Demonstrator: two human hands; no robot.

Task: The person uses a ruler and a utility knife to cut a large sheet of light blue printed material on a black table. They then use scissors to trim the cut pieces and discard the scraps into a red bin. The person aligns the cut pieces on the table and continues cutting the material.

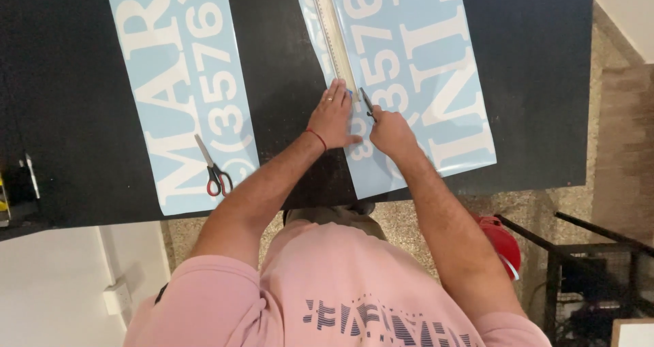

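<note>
Cutting vinyl along a ruler.
I'm pressing my left hand (332, 115), fingers flat, on the ruler (334, 37); right hand (390, 132), at 3 o'clock, is clamping a knife (367, 103).

On a black table (75, 81) lie two pale blue vinyl sheets with white lettering. The left hand (332, 115) presses flat on the near end of a long metal ruler (332, 33) laid along the right sheet (436, 67). The right hand (390, 132) grips a dark craft knife (366, 101) just beside the ruler's edge. Red-handled scissors (212, 168) rest on the left sheet (180, 81), well apart.
</note>
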